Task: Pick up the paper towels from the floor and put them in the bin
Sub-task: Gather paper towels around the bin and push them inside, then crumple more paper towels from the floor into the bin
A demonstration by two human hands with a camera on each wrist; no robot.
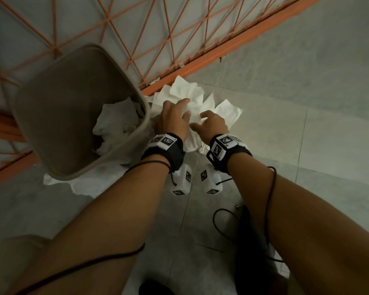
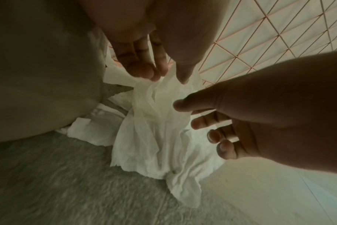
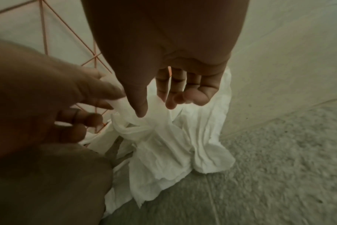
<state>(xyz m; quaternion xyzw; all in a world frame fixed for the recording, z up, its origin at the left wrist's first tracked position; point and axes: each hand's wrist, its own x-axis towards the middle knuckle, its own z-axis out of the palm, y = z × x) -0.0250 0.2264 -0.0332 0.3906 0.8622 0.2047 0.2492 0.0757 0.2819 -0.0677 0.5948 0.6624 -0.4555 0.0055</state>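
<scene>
A heap of crumpled white paper towels (image 1: 185, 92) lies on the grey floor just right of the beige bin (image 1: 62, 107). Both hands are on it. My left hand (image 1: 185, 107) pinches a raised fold between thumb and fingertips (image 2: 142, 71), with the towel (image 2: 154, 129) hanging below. My right hand (image 1: 202, 118) holds the same bunch (image 3: 164, 144) between its thumb and curled fingers (image 3: 171, 100). More white towels (image 1: 115, 122) sit inside the bin, and another sheet (image 1: 83, 184) sticks out from under its near side. The bin's wall (image 2: 38, 76) is close by my left hand.
An orange wire-grid rack (image 1: 179, 28) with an orange beam (image 1: 222, 52) stands right behind the heap and the bin. A black cable and a dark object (image 1: 249, 231) lie on the grey tiled floor (image 1: 307, 135) near my right forearm.
</scene>
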